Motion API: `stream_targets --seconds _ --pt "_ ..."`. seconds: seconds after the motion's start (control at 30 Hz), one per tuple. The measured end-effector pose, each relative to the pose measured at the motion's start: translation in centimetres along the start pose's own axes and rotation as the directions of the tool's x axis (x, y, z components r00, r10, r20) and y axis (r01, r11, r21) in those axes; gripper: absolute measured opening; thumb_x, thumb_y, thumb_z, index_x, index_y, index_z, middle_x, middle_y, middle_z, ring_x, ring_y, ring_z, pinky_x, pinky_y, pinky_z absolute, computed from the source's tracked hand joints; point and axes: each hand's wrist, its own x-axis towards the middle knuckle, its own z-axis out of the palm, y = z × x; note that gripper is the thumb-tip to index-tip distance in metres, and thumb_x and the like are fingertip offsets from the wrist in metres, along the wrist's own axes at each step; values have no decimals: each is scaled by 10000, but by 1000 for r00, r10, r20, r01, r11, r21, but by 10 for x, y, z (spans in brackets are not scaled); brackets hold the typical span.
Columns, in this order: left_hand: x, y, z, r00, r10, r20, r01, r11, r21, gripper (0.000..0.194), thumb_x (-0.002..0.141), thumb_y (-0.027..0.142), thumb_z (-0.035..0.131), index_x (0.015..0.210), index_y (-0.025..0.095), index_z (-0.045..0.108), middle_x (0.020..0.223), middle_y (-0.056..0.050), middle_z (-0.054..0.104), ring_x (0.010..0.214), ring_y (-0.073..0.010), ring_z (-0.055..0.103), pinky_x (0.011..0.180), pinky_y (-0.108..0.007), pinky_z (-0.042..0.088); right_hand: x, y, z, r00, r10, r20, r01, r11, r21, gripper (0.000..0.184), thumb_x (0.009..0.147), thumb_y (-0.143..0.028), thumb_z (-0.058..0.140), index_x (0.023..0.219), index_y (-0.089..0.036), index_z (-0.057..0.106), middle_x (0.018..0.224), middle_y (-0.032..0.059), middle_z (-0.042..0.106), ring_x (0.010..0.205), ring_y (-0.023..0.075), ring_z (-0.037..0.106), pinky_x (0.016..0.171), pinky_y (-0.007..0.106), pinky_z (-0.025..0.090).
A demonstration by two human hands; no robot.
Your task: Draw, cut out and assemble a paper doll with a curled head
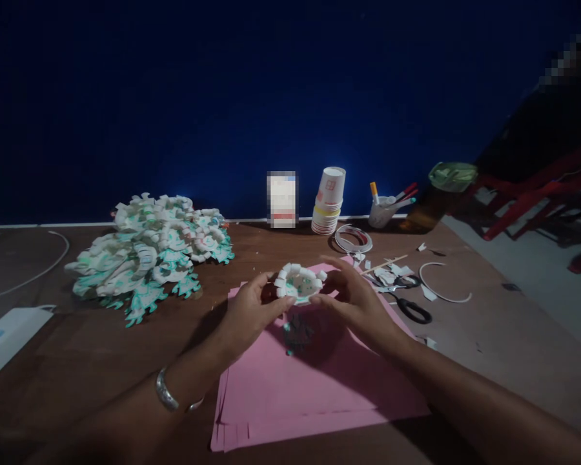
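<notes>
Both my hands hold one cut paper-cup flower (299, 282) with curled white strips, raised above a stack of pink paper (319, 381). My left hand (249, 310) grips its left side with thumb and fingers closed. My right hand (353, 300) pinches its right edge. Beneath the flower, a dark cut piece (297, 334) lies on the pink paper in shadow.
A big heap of finished white-and-teal paper flowers (148, 252) lies at the left. Along the blue wall stand a stack of paper cups (328, 201), a tape roll (353, 239) and a cup of pens (385, 208). Black scissors (411, 309) and paper scraps lie to the right.
</notes>
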Motion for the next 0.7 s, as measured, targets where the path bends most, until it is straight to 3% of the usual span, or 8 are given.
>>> stream_targets --seconds 0.1,0.2,0.4,0.47,0.57,0.63,0.7 --pt "-1 -4 2 999 -31 29 29 995 97 360 786 261 697 1123 173 608 898 -42 683 765 -164 636 650 -274 504 5 11 8 986 148 75 -157 979 133 348 805 -276 700 1131 -173 635 850 36 687 740 167 632 638 280 500" --pt "1 -7 0 1000 5 -11 -1 943 334 390 765 254 701 1138 187 611 864 -23 683 769 -174 641 673 -291 509 8 23 15 981 184 60 -190 975 119 183 787 -247 691 954 -172 698 809 26 675 689 151 596 613 270 464" --pt "0 -12 -13 978 210 -3 -158 745 648 423 772 213 718 1168 216 571 967 -25 699 818 -187 656 731 -331 530 9 26 25 960 278 33 -279 943 184 135 766 -188 676 897 -163 693 788 55 693 684 172 617 584 283 472" --pt "-3 -15 -16 940 340 30 -257 646 719 439 774 190 722 1178 216 552 1044 -42 673 892 -202 648 792 -362 533 7 26 26 956 292 27 -293 943 161 124 778 -208 683 894 -162 688 794 64 699 682 176 621 584 291 474" --pt "-7 -21 -20 835 527 156 -431 452 781 438 792 163 716 1195 191 546 1146 -87 617 1034 -238 604 885 -407 518 4 29 27 962 270 32 -272 954 124 136 807 -257 686 909 -166 686 800 58 697 685 176 620 601 299 479" --pt "-8 -22 -22 765 592 251 -518 335 787 425 813 153 705 1210 181 554 1147 -97 604 1075 -246 575 915 -418 507 2 32 27 965 259 42 -262 959 107 147 819 -271 687 929 -174 687 811 53 698 694 176 622 611 301 483" --pt "-8 -22 -22 730 605 319 -566 272 779 370 830 147 697 1181 187 587 1123 -87 611 1066 -238 559 917 -409 504 1 34 27 967 250 45 -253 965 68 141 824 -263 686 942 -186 689 823 48 701 707 176 626 624 301 486"
